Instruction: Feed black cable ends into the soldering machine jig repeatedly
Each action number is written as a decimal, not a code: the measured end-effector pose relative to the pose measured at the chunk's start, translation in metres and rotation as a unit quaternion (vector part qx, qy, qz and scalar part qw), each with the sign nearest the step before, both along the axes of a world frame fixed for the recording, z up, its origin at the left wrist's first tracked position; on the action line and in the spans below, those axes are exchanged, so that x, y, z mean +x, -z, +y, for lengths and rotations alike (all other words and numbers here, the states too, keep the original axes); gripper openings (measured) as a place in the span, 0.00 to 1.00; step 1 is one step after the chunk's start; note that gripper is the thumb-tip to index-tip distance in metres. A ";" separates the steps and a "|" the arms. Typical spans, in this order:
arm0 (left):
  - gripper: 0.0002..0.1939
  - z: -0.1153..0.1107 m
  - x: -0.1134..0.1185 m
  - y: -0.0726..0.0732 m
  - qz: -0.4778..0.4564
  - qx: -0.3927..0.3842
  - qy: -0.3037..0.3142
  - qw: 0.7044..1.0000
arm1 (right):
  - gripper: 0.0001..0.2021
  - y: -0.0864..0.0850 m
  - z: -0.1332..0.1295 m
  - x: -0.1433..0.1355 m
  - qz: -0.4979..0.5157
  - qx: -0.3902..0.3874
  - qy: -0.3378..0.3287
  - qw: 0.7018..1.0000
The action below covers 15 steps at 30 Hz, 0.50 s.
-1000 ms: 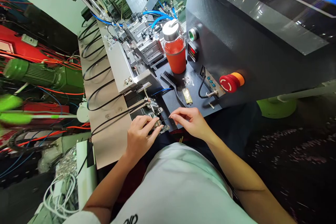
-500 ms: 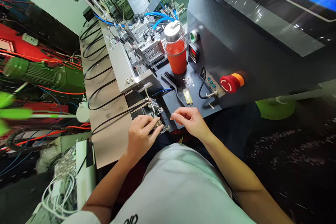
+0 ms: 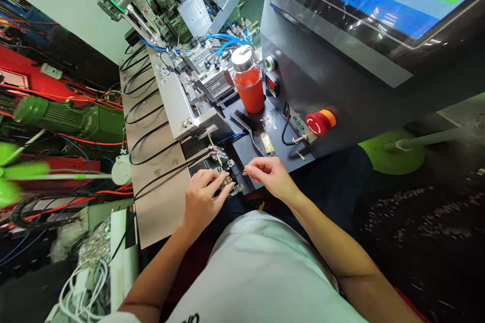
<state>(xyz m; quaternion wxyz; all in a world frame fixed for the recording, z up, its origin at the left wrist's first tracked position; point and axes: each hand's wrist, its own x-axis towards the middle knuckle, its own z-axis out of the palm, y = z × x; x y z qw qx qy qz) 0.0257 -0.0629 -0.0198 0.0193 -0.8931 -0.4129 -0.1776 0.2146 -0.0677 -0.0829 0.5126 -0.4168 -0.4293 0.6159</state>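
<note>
My left hand (image 3: 204, 194) rests at the near end of the machine. Its thumb and fingertips close around small shiny metal parts (image 3: 227, 180), too small to name. My right hand (image 3: 272, 175) is in a pinch just to the right. From its fingertips a thin dark rod, like a needle or wire (image 3: 238, 173), points left toward those parts; its far end is hard to make out. Beyond the fingers sits a small metal fixture (image 3: 219, 155) with a slim rod leaning over it.
A black brush (image 3: 248, 128), a small yellowish packet (image 3: 267, 143) and a bottle of red liquid (image 3: 250, 92) stand or lie on the dark plate. A red emergency stop button (image 3: 320, 122) juts from the cabinet at right. Black cables (image 3: 151, 149) loop over the left panel.
The head view has tipped up slightly, showing more of the screen and a ring lamp. Both hands keep nearly the same pose, the right a touch further left in view.
</note>
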 end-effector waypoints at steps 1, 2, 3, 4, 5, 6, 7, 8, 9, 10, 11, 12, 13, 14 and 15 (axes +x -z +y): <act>0.07 0.000 0.000 0.000 0.001 0.000 0.000 1.000 | 0.19 0.001 0.001 0.000 -0.006 0.005 -0.005 1.000; 0.07 0.000 -0.001 0.000 0.000 -0.001 -0.001 1.000 | 0.18 0.003 0.002 0.001 -0.014 0.014 -0.013 1.000; 0.07 0.000 -0.001 0.001 0.000 -0.002 -0.004 1.000 | 0.17 0.005 0.003 0.003 -0.025 0.025 -0.019 0.999; 0.08 0.000 -0.001 0.001 -0.001 -0.003 -0.008 1.000 | 0.16 0.007 0.003 0.004 -0.037 0.040 -0.020 0.998; 0.08 0.000 -0.002 0.001 0.000 -0.005 -0.013 1.000 | 0.15 0.008 0.003 0.007 -0.052 0.057 -0.012 0.997; 0.08 -0.001 -0.002 0.002 0.001 -0.008 -0.018 1.000 | 0.14 0.009 0.001 0.010 -0.070 0.075 0.005 0.995; 0.09 -0.002 -0.002 0.002 0.004 -0.010 -0.021 1.000 | 0.12 0.010 -0.001 0.014 -0.093 0.093 0.028 0.991; 0.10 -0.003 -0.002 0.001 0.006 -0.012 -0.022 1.000 | 0.12 0.010 -0.005 0.018 -0.120 0.110 0.054 0.985; 0.13 -0.004 -0.003 0.000 0.006 -0.014 -0.020 1.000 | 0.11 0.011 -0.010 0.022 -0.153 0.126 0.080 0.977; 0.15 -0.005 -0.004 -0.002 0.006 -0.019 -0.020 1.000 | 0.11 0.012 -0.016 0.026 -0.190 0.143 0.108 0.965; 0.18 -0.006 -0.007 -0.005 0.003 -0.025 -0.023 0.999 | 0.11 0.015 -0.022 0.031 -0.230 0.161 0.142 0.949; 0.20 -0.006 -0.012 -0.008 -0.002 -0.029 -0.029 0.999 | 0.11 0.019 -0.028 0.036 -0.274 0.180 0.182 0.927; 0.21 -0.004 -0.018 -0.012 -0.011 -0.030 -0.044 0.999 | 0.11 0.024 -0.033 0.041 -0.321 0.202 0.228 0.897; 0.20 -0.002 -0.027 -0.017 -0.022 -0.027 -0.070 0.997 | 0.10 0.030 -0.037 0.046 -0.371 0.224 0.274 0.859; 0.18 0.000 -0.039 -0.023 -0.036 -0.021 -0.107 0.993 | 0.10 0.037 -0.040 0.051 -0.422 0.240 0.305 0.819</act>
